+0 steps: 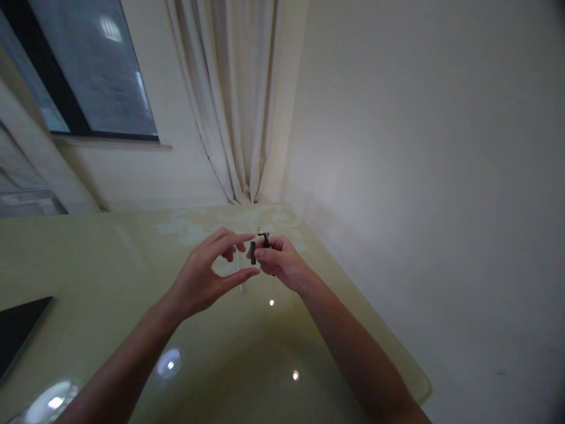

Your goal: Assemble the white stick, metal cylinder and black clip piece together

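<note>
My right hand [282, 262] pinches a small dark object with a narrow green-and-black face [253, 252] and a thin dark bracket-like part [265, 237] on top. Its exact kind is too small to make out. To its left, my left hand [212, 265] is open, thumb and index finger stretched apart above and below the green-and-black face. Whether those fingertips touch it, I cannot tell. A thin white strip [239, 272], possibly a cable, shows behind the left fingers. Both hands are above the table.
The glossy yellow-green table [212, 353] reflects several lights and has a rounded right corner. A dark flat panel [20, 327] lies at the left. A wall [419, 176] runs along the right, with curtains [238, 106] and a window [97, 65] behind.
</note>
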Tool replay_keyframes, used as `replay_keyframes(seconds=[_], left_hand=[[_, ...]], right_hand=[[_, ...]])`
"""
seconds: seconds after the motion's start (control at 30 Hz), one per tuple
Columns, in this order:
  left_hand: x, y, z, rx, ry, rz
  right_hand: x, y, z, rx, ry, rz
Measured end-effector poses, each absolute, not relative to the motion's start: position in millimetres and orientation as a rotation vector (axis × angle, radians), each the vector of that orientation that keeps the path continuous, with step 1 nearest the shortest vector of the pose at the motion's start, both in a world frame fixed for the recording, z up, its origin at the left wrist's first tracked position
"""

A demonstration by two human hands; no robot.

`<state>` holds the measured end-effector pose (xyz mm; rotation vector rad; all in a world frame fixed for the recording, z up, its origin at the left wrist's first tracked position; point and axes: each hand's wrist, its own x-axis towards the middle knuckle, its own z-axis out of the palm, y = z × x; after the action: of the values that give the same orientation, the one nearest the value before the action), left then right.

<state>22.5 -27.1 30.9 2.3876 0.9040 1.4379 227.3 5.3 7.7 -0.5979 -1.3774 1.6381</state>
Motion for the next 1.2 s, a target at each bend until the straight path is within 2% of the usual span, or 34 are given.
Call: replay_keyframes(seconds=[0.23,0.4,0.7,0.87,1.1,1.2], left_hand=[[29,-21,25,1.702,1.018,1.198],[28,-15,13,1.244,0.884,0.910],[31,-15,9,1.273,0.899,0.867],[34,-9,4,1.308,0.961,1.005],[23,11,-14,1.380,1.068,1.236],[19,13,-17,1.367,0.988,1.237]], right_hand=[[236,-2,14,-0.770,-1.717,0.904],[243,-5,19,-0.755,-1.966,0.330],[247,-4,14,-0.769,-2.148,0.155],[245,1,13,-0.788,-2.063,0.287],[235,16,1,-0.799,-1.700,1.247],[231,13,0,-0.733,-1.648,1.453]])
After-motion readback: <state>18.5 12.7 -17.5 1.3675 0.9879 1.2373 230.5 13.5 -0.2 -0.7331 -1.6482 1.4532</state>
